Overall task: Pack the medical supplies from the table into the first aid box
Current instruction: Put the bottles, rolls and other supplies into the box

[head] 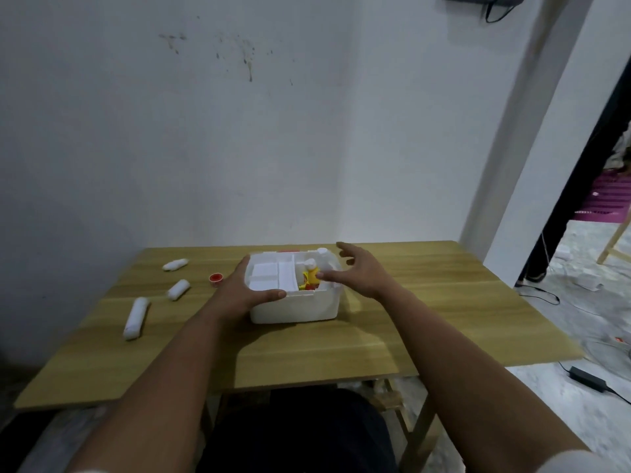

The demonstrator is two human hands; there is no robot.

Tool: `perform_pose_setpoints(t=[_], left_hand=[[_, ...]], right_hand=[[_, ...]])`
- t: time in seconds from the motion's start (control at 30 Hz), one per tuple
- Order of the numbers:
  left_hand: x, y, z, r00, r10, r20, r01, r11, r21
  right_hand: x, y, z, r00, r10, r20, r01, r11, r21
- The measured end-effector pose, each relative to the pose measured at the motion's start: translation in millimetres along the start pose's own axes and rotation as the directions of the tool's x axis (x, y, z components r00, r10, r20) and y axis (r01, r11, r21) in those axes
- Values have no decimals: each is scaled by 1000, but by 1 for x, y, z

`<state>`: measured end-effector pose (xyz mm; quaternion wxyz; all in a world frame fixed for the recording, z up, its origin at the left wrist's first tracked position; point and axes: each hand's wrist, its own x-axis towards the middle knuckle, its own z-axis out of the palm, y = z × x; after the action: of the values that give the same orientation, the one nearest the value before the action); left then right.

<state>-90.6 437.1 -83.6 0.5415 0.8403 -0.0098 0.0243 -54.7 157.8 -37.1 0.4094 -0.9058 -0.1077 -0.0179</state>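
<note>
- First aid box (295, 307) sits open mid-worktop (426, 302), a yellow bottle (311, 275) inside on the right.
- Your left hand (239, 290) grips the box's near-left corner.
- Your right hand (358, 271) hovers at its right rim, fingers spread, holding nothing.
- Three bandage rolls (136, 317) and a red cap (215, 277) lie left.

A white first aid box (295, 303) stands open mid-surface, holding a yellow bottle (311, 275); three white bandage rolls (136, 317) and a red cap (215, 277) lie left of it.
</note>
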Motion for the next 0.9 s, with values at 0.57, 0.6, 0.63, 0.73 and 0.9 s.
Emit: perform_pose_setpoints(t=[0.57,0.6,0.63,0.73,0.9], left_hand=[[11,-3,-54,922,-136,-362,117,990,-73],[10,-11,-66,873,-96,-478,154,984,84],[8,-21,-79,835,-62,-546,217,950,224],[4,-49,-108,853,-87,-515,332,851,407],[15,-75,-118,899,-52,-435,350,683,641]], right_hand=[[35,13,14,933,116,341,-126,992,7],[37,14,14,928,125,350,-136,991,6],[38,15,15,926,122,357,-134,991,8],[38,15,14,925,109,363,-126,992,24],[40,18,16,919,95,383,-112,993,22]])
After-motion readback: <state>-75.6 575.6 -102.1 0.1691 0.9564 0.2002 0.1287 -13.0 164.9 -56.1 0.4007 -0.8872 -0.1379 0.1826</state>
